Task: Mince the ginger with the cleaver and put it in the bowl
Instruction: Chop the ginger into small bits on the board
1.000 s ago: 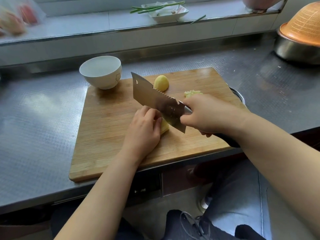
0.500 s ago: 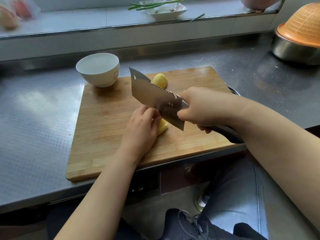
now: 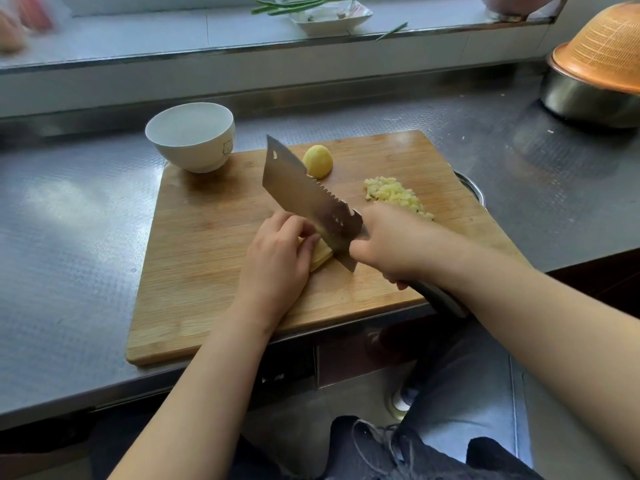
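On the wooden cutting board (image 3: 214, 271) my left hand (image 3: 277, 261) holds down a pale yellow piece of ginger (image 3: 321, 256) with curled fingers. My right hand (image 3: 391, 247) grips the handle of the steel cleaver (image 3: 308, 199), whose blade stands against my left knuckles and cuts into the ginger. A pile of minced ginger (image 3: 394, 195) lies on the board behind my right hand. A rounded ginger chunk (image 3: 318, 161) sits at the board's far edge. The empty white bowl (image 3: 192, 136) stands at the board's far left corner.
The board lies on a steel counter (image 3: 69, 244) near its front edge. A steel basin under an orange colander (image 3: 599, 67) stands at the far right. A white dish with green stalks (image 3: 329, 12) sits on the back ledge. A round metal rim (image 3: 472, 188) shows past the board's right edge.
The cleaver has kept chopping beside my left hand on the same ginger piece. The view has shifted, and the minced pile behind my right hand shows more fully.
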`<state>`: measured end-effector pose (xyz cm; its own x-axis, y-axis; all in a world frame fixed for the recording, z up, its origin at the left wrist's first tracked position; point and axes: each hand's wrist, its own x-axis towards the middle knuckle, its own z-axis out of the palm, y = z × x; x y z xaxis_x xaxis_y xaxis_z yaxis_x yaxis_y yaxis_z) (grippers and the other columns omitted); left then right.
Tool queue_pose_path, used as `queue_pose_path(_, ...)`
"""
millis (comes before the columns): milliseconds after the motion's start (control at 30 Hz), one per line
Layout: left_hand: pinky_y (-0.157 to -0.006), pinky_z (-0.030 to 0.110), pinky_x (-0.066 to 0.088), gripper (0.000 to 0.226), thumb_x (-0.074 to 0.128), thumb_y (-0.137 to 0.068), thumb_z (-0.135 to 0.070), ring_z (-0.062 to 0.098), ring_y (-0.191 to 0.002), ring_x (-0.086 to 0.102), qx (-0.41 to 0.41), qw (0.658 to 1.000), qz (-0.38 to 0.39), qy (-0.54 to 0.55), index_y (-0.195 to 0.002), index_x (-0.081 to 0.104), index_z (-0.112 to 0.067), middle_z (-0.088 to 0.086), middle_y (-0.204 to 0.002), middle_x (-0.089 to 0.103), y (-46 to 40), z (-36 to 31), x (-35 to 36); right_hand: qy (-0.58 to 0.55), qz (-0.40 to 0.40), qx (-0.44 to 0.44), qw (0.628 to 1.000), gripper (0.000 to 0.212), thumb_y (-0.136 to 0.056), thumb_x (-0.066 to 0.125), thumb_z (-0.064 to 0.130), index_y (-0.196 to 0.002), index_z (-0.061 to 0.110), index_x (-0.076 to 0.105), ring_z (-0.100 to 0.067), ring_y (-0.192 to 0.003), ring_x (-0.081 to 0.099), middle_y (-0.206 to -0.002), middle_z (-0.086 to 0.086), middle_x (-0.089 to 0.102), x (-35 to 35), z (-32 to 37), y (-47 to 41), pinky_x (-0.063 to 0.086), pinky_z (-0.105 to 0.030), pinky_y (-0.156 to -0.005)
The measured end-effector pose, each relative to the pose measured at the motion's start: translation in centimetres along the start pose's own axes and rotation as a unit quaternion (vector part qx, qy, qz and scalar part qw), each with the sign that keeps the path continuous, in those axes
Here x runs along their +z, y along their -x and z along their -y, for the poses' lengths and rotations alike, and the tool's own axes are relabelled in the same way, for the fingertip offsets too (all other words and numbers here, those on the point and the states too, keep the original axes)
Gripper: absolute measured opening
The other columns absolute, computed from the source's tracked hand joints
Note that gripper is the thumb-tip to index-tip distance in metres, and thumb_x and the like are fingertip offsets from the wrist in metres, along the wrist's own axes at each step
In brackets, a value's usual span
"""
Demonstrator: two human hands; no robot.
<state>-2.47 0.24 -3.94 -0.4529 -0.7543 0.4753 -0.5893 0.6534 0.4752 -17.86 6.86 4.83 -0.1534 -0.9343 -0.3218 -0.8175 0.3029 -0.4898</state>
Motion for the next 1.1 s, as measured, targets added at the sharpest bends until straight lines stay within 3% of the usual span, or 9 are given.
queue_pose_path(133, -0.074, 0.022, 0.036, 0.001, 0.061, -0.090, -0.013, 0.012, -0.085, 0.047, 0.012, 1.000, -0.004, 0.004, -0.090, 0.060, -0.012, -0.009, -0.093, 0.047, 0.1, -0.2, -0.2, -0.050, 0.000, 0.002, 0.999, 0.016, -0.091, 0.050, 0.011, -0.096, -0.003, 0.056, -0.027, -0.051, 0.056, -0.071, -0.022, 0.059, -0.6, -0.7, -0.2, 0.052, -0.031, -0.045)
queue_pose_path(267, -0.078, 0.022, 0.034, 0.004, 0.061, -0.089, -0.010, 0.013, -0.089, 0.047, 0.018, 1.000, 0.012, -0.001, -0.089, 0.060, -0.013, -0.005, -0.096, 0.051, 0.2, -0.1, -0.2, -0.022, -0.002, -0.028, 0.999, 0.013, -0.092, 0.051, 0.013, -0.091, 0.001, 0.057, -0.025, -0.051, 0.059, -0.076, -0.024, 0.066, -1.6, 0.0, 0.2, 0.055, -0.034, -0.048)
queue_pose_path(400, -0.078, 0.023, 0.036, 0.002, 0.061, -0.090, -0.012, 0.013, -0.091, 0.047, 0.004, 1.000, 0.020, 0.004, -0.091, 0.062, -0.012, -0.001, -0.103, 0.055, 0.2, -0.2, -0.1, -0.002, -0.002, -0.050, 0.999, 0.007, -0.093, 0.051, 0.012, -0.087, 0.011, 0.054, -0.020, -0.048, 0.058, -0.071, -0.017, 0.063, -2.5, 0.8, 1.0, 0.054, -0.031, -0.047)
queue_pose_path(600, -0.076, 0.023, 0.037, 0.006, 0.062, -0.089, -0.013, 0.012, -0.088, 0.047, -0.006, 1.000, 0.015, 0.009, -0.094, 0.065, -0.011, 0.000, -0.102, 0.058, 0.2, 0.0, -0.2, 0.025, 0.019, -0.037, 0.999, 0.014, -0.095, 0.051, 0.014, -0.102, 0.004, 0.057, -0.021, -0.052, 0.061, -0.075, -0.017, 0.065, -2.9, 1.7, 0.9, 0.053, -0.028, -0.046)
queue_pose_path(867, -0.074, 0.023, 0.037, 0.007, 0.064, -0.089, -0.014, 0.012, -0.085, 0.048, -0.007, 1.000, 0.013, 0.015, -0.096, 0.066, -0.012, -0.003, -0.098, 0.057, 0.2, 0.2, -0.3, 0.046, 0.064, -0.003, 0.997, 0.010, -0.094, 0.051, 0.011, -0.094, 0.003, 0.058, -0.020, -0.050, 0.058, -0.067, -0.012, 0.061, -3.5, 3.0, -0.3, 0.055, -0.030, -0.048)
queue_pose_path(1100, -0.071, 0.023, 0.038, 0.004, 0.065, -0.088, -0.012, 0.015, -0.082, 0.051, 0.000, 1.000, 0.002, 0.011, -0.091, 0.066, -0.011, -0.001, -0.095, 0.058, 0.3, 0.1, -0.1, 0.051, 0.003, -0.007, 0.999, 0.012, -0.093, 0.050, 0.014, -0.088, 0.006, 0.058, -0.027, -0.051, 0.064, -0.068, -0.015, 0.065, 0.1, 1.0, 0.6, 0.058, -0.035, -0.046)
